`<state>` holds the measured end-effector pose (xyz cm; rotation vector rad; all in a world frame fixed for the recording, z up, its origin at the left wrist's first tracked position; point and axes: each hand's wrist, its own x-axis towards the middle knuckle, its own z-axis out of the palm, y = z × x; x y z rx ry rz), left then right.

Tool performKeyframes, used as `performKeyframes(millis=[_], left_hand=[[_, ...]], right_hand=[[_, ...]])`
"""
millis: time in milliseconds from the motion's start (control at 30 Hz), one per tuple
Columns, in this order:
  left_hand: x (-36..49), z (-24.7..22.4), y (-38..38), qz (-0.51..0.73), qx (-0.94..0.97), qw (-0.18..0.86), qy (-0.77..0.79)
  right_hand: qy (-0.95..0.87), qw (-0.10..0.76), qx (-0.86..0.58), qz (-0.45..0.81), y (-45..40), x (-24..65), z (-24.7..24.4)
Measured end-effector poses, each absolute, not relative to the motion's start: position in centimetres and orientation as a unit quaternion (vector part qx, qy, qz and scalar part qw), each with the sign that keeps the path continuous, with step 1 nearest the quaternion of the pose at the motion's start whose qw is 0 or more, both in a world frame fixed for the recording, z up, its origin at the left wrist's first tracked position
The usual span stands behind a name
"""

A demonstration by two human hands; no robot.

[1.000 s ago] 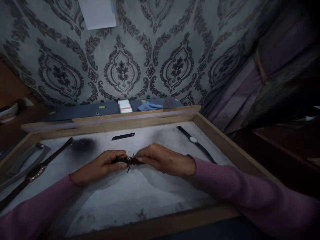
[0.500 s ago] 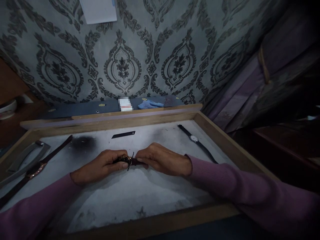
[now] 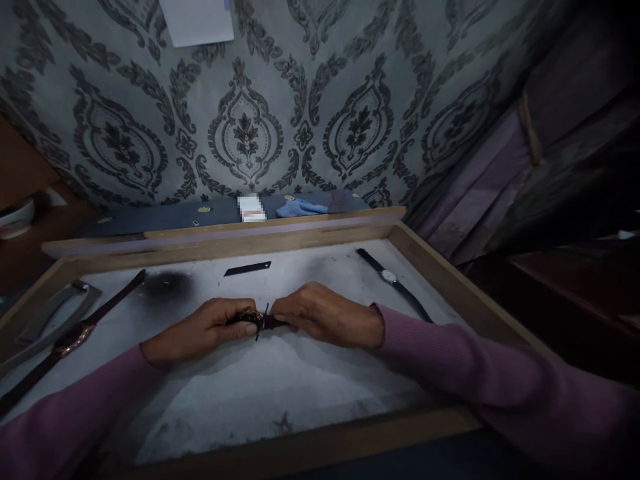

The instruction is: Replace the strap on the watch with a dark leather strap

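Near the middle of the shallow wooden tray (image 3: 300,423), my left hand (image 3: 210,327) pinches the dark, gold-toned case of a wristwatch (image 3: 254,320) between thumb and fingers. My right hand (image 3: 327,317) is closed on the watch's dark strap (image 3: 273,322), close to the case. A thin dark pin-like piece sticks out crosswise where case and strap meet; I cannot make out what it is. Part of the case and most of the strap are hidden by my fingers. Both hands are just above the tray's pale, stained bottom.
A brown-strapped watch (image 3: 73,339) lies at the left beside a grey curved metal piece (image 3: 55,313). A black blade segment (image 3: 247,269) lies behind my hands. At the right is a black-strapped watch (image 3: 389,276). Beyond the tray's rim lies a blue cloth (image 3: 301,209).
My right fingers have shifted slightly on the strap, and its end below them shows less. My left hand keeps the case in nearly the same place.
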<state>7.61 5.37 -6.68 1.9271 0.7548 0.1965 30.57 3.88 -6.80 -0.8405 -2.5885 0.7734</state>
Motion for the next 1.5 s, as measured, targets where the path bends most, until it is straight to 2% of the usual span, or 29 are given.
performKeyframes(millis=[367, 667, 933, 1133, 1300, 1400, 1500], left_hand=[[7.55, -6.62, 5.30, 0.074, 0.758, 0.570, 0.307], [7.43, -6.56, 5.34, 0.072, 0.758, 0.573, 0.303], [7.36, -6.35, 5.23, 0.071, 0.748, 0.591, 0.296], [7.35, -5.99, 5.28, 0.066, 0.745, 0.601, 0.283], [7.37, -6.17, 5.32, 0.063, 0.747, 0.594, 0.290], [7.41, -6.27, 5.17, 0.103, 0.743, 0.586, 0.306], [7.44, -6.36, 4.79, 0.130, 0.776, 0.520, 0.331]], right_hand=[[-0.930, 0.110, -0.263, 0.233, 4.07, 30.66, -6.19], [-0.950, 0.063, -0.273, 0.135, 3.59, 30.46, -6.18], [-0.955, 0.099, -0.239, 0.145, 3.68, 30.56, -6.80], [-0.961, 0.074, -0.244, 0.109, 3.53, 30.52, -6.38], [-0.944, 0.104, -0.249, 0.190, 3.63, 30.50, -6.62], [-0.913, 0.140, -0.288, 0.254, 3.62, 30.41, -6.66], [-0.878, 0.167, -0.316, 0.319, 3.70, 30.31, -6.51]])
